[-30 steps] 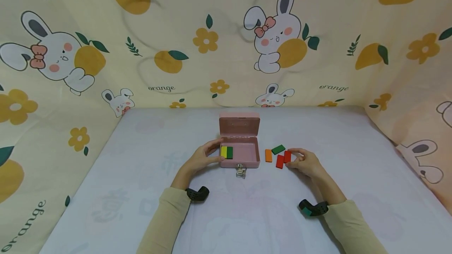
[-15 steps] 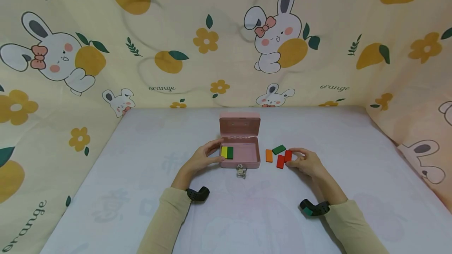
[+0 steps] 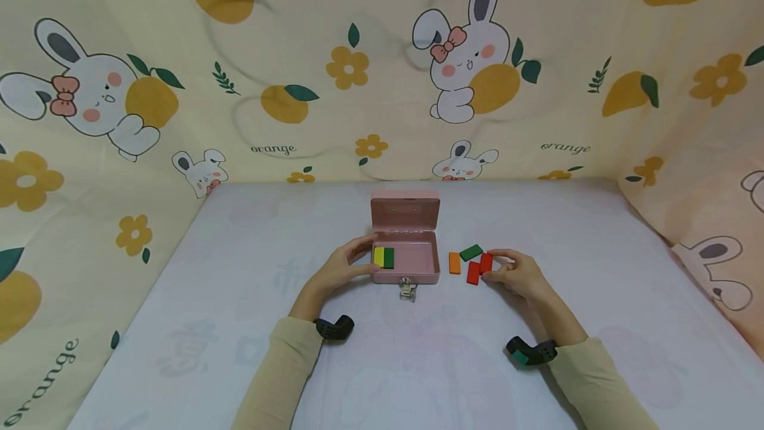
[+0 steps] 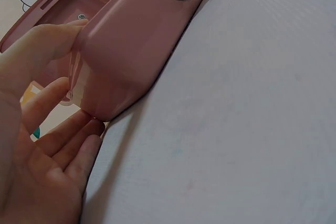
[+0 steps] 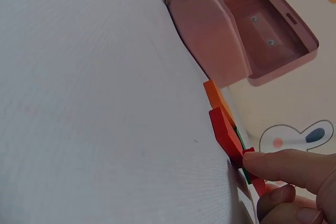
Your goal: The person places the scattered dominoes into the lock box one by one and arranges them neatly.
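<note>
Rightward of the open pink metal box, R hand pinches a red rect. block, long axis approx. front-to-back; L hand grips box's left end.

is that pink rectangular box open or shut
Open. The box has its pink lid raised, baring a yellow block and a green block inside.
</note>
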`<state>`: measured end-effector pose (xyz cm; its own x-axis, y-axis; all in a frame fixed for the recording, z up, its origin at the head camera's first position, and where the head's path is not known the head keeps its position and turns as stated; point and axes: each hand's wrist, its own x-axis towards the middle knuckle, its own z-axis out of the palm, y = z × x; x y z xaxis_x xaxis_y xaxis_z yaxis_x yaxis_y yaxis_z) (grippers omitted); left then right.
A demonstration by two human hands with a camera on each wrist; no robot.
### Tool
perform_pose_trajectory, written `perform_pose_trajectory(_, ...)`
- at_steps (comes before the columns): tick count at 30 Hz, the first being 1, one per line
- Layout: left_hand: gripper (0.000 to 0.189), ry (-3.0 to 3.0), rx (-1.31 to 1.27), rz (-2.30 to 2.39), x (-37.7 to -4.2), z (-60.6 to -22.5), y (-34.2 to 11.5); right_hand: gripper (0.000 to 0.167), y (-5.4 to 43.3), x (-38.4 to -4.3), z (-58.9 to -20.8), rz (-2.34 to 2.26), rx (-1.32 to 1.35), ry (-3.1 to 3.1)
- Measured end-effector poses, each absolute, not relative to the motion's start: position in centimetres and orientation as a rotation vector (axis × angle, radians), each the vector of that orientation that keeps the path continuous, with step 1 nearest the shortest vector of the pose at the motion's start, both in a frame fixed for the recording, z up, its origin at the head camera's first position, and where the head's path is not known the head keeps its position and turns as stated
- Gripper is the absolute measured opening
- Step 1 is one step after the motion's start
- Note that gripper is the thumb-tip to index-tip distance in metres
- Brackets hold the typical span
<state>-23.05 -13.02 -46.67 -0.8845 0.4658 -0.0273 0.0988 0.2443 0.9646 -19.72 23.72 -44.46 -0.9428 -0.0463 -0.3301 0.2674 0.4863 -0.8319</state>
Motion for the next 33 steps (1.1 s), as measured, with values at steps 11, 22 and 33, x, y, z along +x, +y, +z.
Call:
perform_pose_trajectory(11, 0.069, 2.223, 0.522, 1.677, -23.1, -46.7, -13.0, 0.061, 23.7, -19.8, -44.2, -1.417, 0.162, 2.446)
perform_pose_trajectory(22, 0.069, 2.226, 0.530, 1.679, -23.1, -46.8, -13.1, 0.061, 23.0, -19.6, -43.6, -1.406, 0.104, 2.477)
perform_pose_trajectory(33, 0.068, 2.226, 0.516, 1.679, -23.1, -46.7, -13.0, 0.061, 22.4, -20.0, -43.5, -1.419, 0.085, 2.473)
